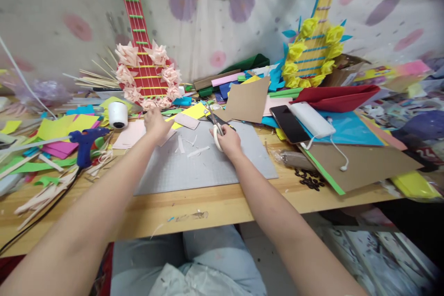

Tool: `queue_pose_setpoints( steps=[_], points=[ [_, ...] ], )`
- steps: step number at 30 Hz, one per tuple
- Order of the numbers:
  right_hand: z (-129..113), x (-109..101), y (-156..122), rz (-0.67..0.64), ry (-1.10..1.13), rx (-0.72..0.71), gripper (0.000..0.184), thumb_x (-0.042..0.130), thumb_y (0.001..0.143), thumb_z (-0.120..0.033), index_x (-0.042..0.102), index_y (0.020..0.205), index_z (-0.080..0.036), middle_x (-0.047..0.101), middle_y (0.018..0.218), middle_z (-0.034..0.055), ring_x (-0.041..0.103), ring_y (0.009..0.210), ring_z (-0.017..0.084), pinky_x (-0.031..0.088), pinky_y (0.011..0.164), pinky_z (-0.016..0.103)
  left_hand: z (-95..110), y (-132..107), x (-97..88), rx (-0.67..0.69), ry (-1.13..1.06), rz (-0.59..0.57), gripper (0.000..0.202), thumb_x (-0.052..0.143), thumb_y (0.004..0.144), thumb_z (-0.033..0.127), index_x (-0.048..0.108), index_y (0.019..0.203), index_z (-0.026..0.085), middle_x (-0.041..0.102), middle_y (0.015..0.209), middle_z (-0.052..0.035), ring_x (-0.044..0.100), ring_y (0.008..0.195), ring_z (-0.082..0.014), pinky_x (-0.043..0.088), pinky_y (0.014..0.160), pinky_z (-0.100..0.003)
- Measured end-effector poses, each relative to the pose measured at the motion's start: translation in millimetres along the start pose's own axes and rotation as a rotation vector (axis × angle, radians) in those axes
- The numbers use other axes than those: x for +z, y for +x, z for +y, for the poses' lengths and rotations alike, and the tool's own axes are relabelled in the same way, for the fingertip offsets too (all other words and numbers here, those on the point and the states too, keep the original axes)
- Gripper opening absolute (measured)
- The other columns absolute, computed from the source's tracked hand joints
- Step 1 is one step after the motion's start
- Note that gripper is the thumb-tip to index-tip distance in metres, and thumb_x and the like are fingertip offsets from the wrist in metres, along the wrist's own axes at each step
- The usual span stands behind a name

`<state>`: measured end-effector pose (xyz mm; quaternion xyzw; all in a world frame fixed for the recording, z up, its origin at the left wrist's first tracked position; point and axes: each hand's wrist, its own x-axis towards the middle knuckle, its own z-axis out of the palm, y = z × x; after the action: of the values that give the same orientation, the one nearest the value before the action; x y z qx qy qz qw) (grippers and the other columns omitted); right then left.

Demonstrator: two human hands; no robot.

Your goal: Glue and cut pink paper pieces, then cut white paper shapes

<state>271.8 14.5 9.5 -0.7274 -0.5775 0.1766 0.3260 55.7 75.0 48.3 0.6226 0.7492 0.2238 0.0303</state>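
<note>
One grey cutting mat is laid near the front of a wooden table; clock directions are taken from its middle, twelve being the far side.

Several thin white paper scraps are strewn just past the middle, toward eleven. They are best swept aside so that fresh pieces are not muddled with offcuts.

At one o'clock, scissors are gripped by their pale handles in the right hand, fingers curled close round them. Blades are aimed roughly at twelve; the gap between them is not made out. That aim is well kept, away from the other fingers.

At nine, off the mat, a blue glue gun is noted; its cord is better kept clear of the forearm.

At ten to eleven, the left hand is held low over paper by pink paper flowers. Whether anything is pinched cannot be told. Light fingertip pressure is advised, since petals are judged easily crushed.

A phone is seen at two. Farthest: a red paper guitar is stood at eleven, a yellow one toward one-thirty.
</note>
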Motion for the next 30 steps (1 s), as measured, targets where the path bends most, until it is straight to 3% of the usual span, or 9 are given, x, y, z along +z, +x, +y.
queue_pose_setpoints(
  steps=[4, 6, 9, 14, 18, 21, 24, 27, 30],
  points=[
    [-7.1, 2.7, -3.0, -0.054, -0.096, -0.016, 0.037, 0.049, 0.073, -0.059, 0.057, 0.08, -0.023, 0.064, 0.078, 0.0034, 0.056, 0.074, 0.019, 0.032, 0.059, 0.026, -30.8, -20.5, -11.0, 0.142, 0.122, -0.229, 0.089, 0.065, 0.062, 0.049, 0.031, 0.133, 0.009, 0.043, 0.132, -0.0219, 0.038, 0.123, -0.034, 0.03, 0.099, -0.041],
    [-9.6, 4.3, -4.7, -0.067, -0.119, -0.023, 0.039, 0.048, 0.074, -0.06, 0.057, 0.082, -0.024, 0.065, 0.081, 0.0044, 0.058, 0.077, 0.021, 0.034, 0.06, 0.026, -37.4, -29.1, -11.8, 0.146, 0.181, -0.262, 0.093, 0.064, 0.063, 0.05, 0.025, 0.136, 0.008, 0.041, 0.134, -0.024, 0.036, 0.125, -0.0358, 0.027, 0.1, -0.045],
    [-11.0, 5.7, -7.6, -0.075, -0.143, -0.037, 0.038, 0.048, 0.075, -0.059, 0.058, 0.084, -0.023, 0.065, 0.081, 0.0049, 0.059, 0.079, 0.022, 0.035, 0.061, 0.027, -41.3, -33.1, -9.0, 0.072, 0.192, -0.271, 0.089, 0.064, 0.063, 0.05, 0.028, 0.134, 0.01, 0.049, 0.126, -0.0238, 0.043, 0.12, -0.036, 0.029, 0.097, -0.046],
    [-10.8, 5.0, -11.3, -0.085, -0.166, -0.064, 0.037, 0.049, 0.075, -0.057, 0.058, 0.085, -0.023, 0.066, 0.08, 0.0047, 0.06, 0.078, 0.021, 0.035, 0.061, 0.026, -45.1, -29.0, -2.4, 0.026, 0.056, -0.215, 0.088, 0.072, 0.054, 0.047, 0.038, 0.127, 0.013, 0.059, 0.109, -0.0165, 0.051, 0.109, -0.0318, 0.038, 0.089, -0.037],
    [-12.7, 5.6, -12.6, -0.084, -0.18, -0.076, 0.035, 0.049, 0.076, -0.056, 0.058, 0.084, -0.024, 0.066, 0.08, 0.0046, 0.06, 0.079, 0.022, 0.035, 0.061, 0.027, -47.1, -31.0, 1.8, 0.025, -0.011, -0.152, 0.092, 0.072, 0.052, 0.05, 0.037, 0.129, 0.014, 0.055, 0.116, -0.0177, 0.049, 0.111, -0.0317, 0.037, 0.09, -0.038],
    [-13.8, 6.8, -13.3, -0.082, -0.182, -0.087, 0.035, 0.049, 0.075, -0.057, 0.058, 0.082, -0.023, 0.065, 0.078, 0.0043, 0.06, 0.079, 0.022, 0.035, 0.061, 0.027, -47.4, -31.2, 2.7, -0.056, -0.062, -0.125, 0.07, 0.061, 0.067, 0.049, 0.041, 0.126, 0.017, 0.056, 0.116, -0.0157, 0.051, 0.111, -0.0306, 0.036, 0.09, -0.041],
    [-13.8, 7.6, -13.6, -0.081, -0.183, -0.089, 0.034, 0.05, 0.075, -0.056, 0.058, 0.081, -0.023, 0.065, 0.078, 0.0044, 0.06, 0.079, 0.022, 0.036, 0.062, 0.027, -47.2, -29.1, 0.4, -0.132, -0.114, -0.132, 0.043, 0.053, 0.074, 0.032, 0.049, 0.114, 0.019, 0.063, 0.102, -0.0105, 0.056, 0.102, -0.0275, 0.037, 0.087, -0.04],
    [-13.4, 7.4, -13.6, -0.078, -0.172, -0.085, 0.034, 0.05, 0.075, -0.056, 0.057, 0.081, -0.023, 0.065, 0.078, 0.0043, 0.06, 0.079, 0.022, 0.036, 0.062, 0.027, -45.3, -29.6, -3.0, -0.079, -0.245, -0.044, 0.028, 0.051, 0.074, 0.025, 0.052, 0.102, 0.021, 0.062, 0.09, -0.0058, 0.058, 0.091, -0.0228, 0.041, 0.08, -0.035],
    [-13.9, 5.8, -14.4, -0.072, -0.135, -0.087, 0.034, 0.049, 0.075, -0.057, 0.056, 0.081, -0.024, 0.064, 0.078, 0.0035, 0.059, 0.077, 0.021, 0.036, 0.063, 0.027, -41.0, -36.9, -1.8, 0.018, -0.521, 0.105, 0.023, 0.049, 0.075, 0.025, 0.049, 0.099, 0.022, 0.057, 0.086, -0.0032, 0.057, 0.083, -0.0169, 0.043, 0.074, -0.029]
  ],
)
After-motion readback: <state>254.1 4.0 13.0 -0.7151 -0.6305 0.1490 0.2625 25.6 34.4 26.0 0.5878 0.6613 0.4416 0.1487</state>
